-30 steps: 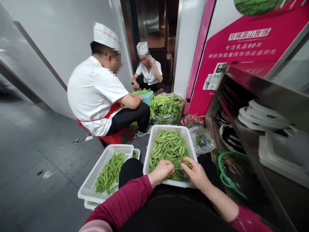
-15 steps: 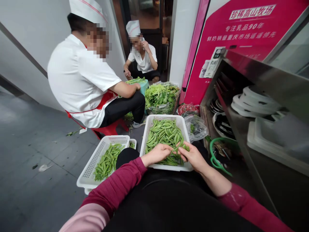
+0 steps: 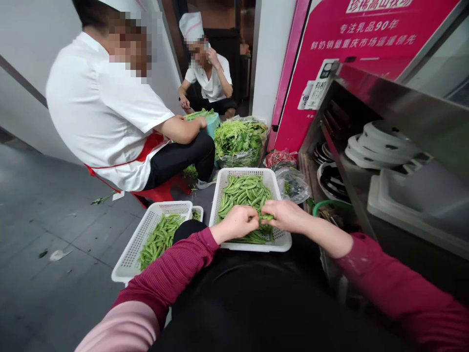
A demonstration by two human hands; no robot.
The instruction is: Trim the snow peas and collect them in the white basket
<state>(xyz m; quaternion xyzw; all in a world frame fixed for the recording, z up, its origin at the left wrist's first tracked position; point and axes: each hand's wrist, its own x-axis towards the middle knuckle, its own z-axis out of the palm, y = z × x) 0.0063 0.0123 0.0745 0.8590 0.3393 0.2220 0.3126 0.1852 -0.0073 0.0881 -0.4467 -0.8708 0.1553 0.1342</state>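
The white basket [image 3: 256, 248] holds lots of green pods [image 3: 245, 190]. Above the basket, the right hand [image 3: 285, 215] pinches a pod [image 3: 266, 217]. The left hand [image 3: 240, 220], also above the basket, has curled fingers; I can't tell if it holds anything. Left of the basket sits another basket [image 3: 132, 243] with more pods.

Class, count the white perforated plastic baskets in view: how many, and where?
3 visible: one white perforated plastic basket at centre, a second basket to the left, and a third basket, partly hidden, between them. More may be hidden underneath.
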